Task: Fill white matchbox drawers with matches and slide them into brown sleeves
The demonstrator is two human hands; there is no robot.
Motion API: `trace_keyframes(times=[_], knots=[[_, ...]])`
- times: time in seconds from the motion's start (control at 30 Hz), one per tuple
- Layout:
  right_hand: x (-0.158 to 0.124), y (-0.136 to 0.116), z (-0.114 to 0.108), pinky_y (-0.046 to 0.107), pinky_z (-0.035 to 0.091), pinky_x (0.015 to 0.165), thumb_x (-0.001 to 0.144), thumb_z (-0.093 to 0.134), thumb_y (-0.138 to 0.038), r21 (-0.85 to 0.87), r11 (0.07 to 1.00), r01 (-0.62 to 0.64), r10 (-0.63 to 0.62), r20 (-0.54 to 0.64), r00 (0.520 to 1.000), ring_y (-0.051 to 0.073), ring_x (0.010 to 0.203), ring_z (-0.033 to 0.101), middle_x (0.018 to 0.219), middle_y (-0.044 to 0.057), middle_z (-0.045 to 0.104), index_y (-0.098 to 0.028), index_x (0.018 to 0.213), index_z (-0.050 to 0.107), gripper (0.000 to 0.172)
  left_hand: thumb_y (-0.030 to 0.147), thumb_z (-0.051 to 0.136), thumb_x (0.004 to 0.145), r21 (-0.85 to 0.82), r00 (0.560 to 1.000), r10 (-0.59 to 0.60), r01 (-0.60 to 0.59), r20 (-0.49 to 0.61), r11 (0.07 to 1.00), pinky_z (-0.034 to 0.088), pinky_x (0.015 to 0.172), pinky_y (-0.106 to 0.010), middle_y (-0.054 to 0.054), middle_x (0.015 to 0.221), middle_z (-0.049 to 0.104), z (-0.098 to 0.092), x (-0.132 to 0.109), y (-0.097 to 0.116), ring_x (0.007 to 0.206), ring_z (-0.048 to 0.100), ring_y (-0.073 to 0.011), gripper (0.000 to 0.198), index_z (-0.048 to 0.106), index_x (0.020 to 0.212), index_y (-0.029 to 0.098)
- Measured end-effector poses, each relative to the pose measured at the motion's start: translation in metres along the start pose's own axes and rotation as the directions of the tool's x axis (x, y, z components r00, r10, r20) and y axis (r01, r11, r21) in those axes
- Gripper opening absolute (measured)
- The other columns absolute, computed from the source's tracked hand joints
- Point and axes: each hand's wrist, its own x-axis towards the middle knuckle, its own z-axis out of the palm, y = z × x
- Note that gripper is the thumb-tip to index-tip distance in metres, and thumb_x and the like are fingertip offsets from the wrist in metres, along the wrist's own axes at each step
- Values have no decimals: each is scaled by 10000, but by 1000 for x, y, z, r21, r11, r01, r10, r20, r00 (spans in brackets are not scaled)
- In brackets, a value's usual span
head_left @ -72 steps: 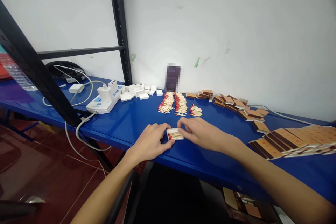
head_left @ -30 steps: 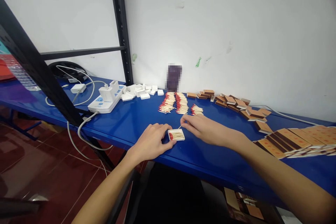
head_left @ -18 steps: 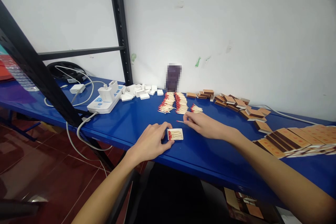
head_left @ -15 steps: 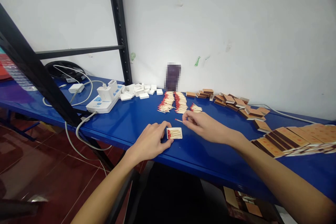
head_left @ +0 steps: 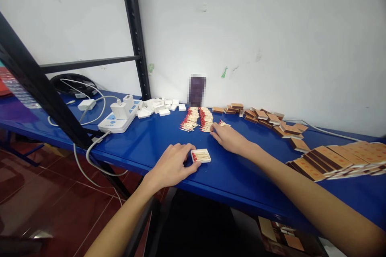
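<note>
My left hand [head_left: 173, 166] grips the left side of a small white matchbox tray [head_left: 206, 160] between thumb and fingers, and the tray rests on the table. Inside it lie several matches [head_left: 201, 156] with their red heads toward the left. My right hand [head_left: 227, 137] is at the match piles, fingertips closed together by the right edge of the nearer pile [head_left: 206, 119]; whether a match is between them is hidden. Left of that stands another long pile of matches [head_left: 190, 119]. A small group of matches [head_left: 223, 123] shows partly behind my right hand.
White trays [head_left: 159, 106] lie heaped at the back left beside a power strip [head_left: 119, 122] with cables. Brown matchbox sleeves [head_left: 265, 117] spread along the back right, and stacked ones [head_left: 337, 158] stand at far right. A black shelf post [head_left: 135, 32] rises at the left.
My right hand has moved away from beside the tray, up to the match piles; the match it held earlier no longer shows. My left hand stays on the tray.
</note>
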Motion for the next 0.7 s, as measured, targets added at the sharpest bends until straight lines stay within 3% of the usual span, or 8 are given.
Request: trace_keyframes(times=[0.17,0.4,0.7], knots=[[6,-1,5,292,360,673,1020,295,-297,-62,998,2,0,24,1000,235,835,626,906,123,665,-160,1068,493,245,470,511,919,3,1000,1,-1,-1,1000,394,763,-335,-10,845,620,0,0,0,824,556,-211,281,560,1043,222],[-14,-14,-6,294,355,653,1025,267,-288,-77,996,53,-51,29,998,235,802,630,902,136,670,-151,1056,492,265,468,520,915,4,1000,11,-11,-2,1000,394,755,-332,-15,854,624,0,0,-1,830,561,-217,284,564,1047,221],[-22,-14,-16,279,386,694,999,381,-313,140,979,152,-160,50,986,201,821,595,890,73,648,-188,1046,520,193,464,521,915,2,1000,-1,1,3,1000,382,735,-325,-3,807,604,0,0,0,805,543,-209,267,567,1011,220]])
